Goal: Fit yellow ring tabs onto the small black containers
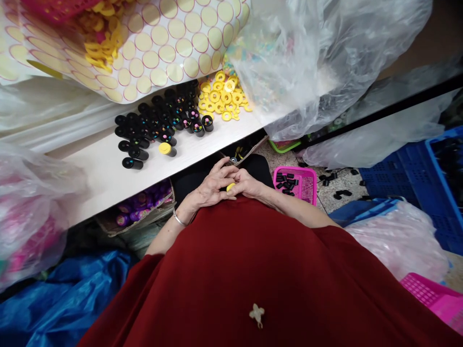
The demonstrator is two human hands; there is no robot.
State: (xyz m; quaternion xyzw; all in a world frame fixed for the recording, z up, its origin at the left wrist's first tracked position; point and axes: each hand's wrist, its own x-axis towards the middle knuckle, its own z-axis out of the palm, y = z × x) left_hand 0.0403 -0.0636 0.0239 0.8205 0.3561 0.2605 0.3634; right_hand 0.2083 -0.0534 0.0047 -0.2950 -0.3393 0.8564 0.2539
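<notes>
Close against my red shirt, my left hand (212,185) and my right hand (246,183) meet with their fingers closed around a small piece with a round yellow cap (230,187). Whatever lies below the cap is hidden by my fingers. On the white table (195,154) in front stand and lie several black tubes (139,153), some with small coloured bits at their open ends. One upright tube at the front wears a yellow cap (167,148). A pile of yellow rings (220,94) lies behind, to the right of the tubes.
A sheet of round stickers (173,31) and a clear plastic bag (289,62) cover the table's back. Below are a box of purple items (139,209), a pink basket (309,188) with black pieces, and blue crates (405,168). Black pieces (342,193) lie scattered on the floor.
</notes>
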